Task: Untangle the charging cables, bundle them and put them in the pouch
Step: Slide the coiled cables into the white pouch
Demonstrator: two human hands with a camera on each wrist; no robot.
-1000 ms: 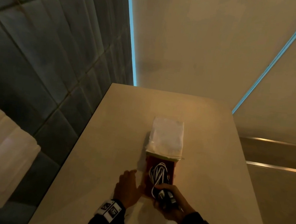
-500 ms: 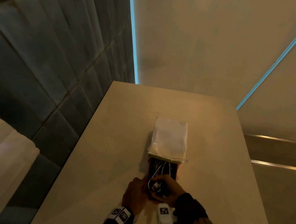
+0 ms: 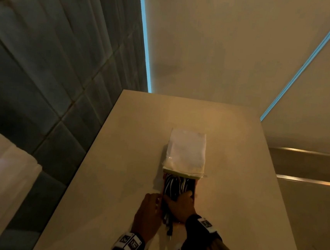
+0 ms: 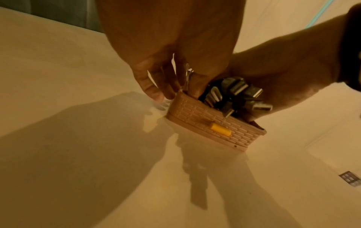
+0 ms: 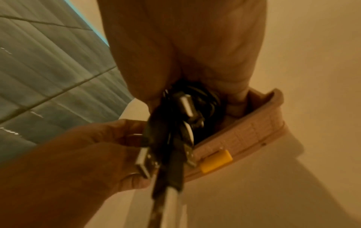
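A pinkish woven pouch [image 3: 196, 188] with a yellow clasp [image 4: 219, 129] lies open on the table, its white flap [image 3: 185, 151] folded away from me. Inside it lies a bundle of black and white charging cables [image 3: 174, 184]. My right hand [image 3: 185, 196] grips the bundle's near end and presses it down into the pouch [image 5: 246, 131]. Metal plugs [image 4: 242, 94] stick out over the near rim under that hand. My left hand [image 3: 158, 199] holds the pouch's left near corner [image 4: 175, 98], fingers outside and thumb at the rim.
The beige table [image 3: 114, 180] is narrow, with its left edge close beside my left hand and a dark tiled wall [image 3: 44, 73] beyond it. A step or ledge [image 3: 307, 164] lies off the table's right side.
My right hand has carried the cable bundle forward and down into the pouch. My left hand has moved right from the tabletop to the pouch's left edge.
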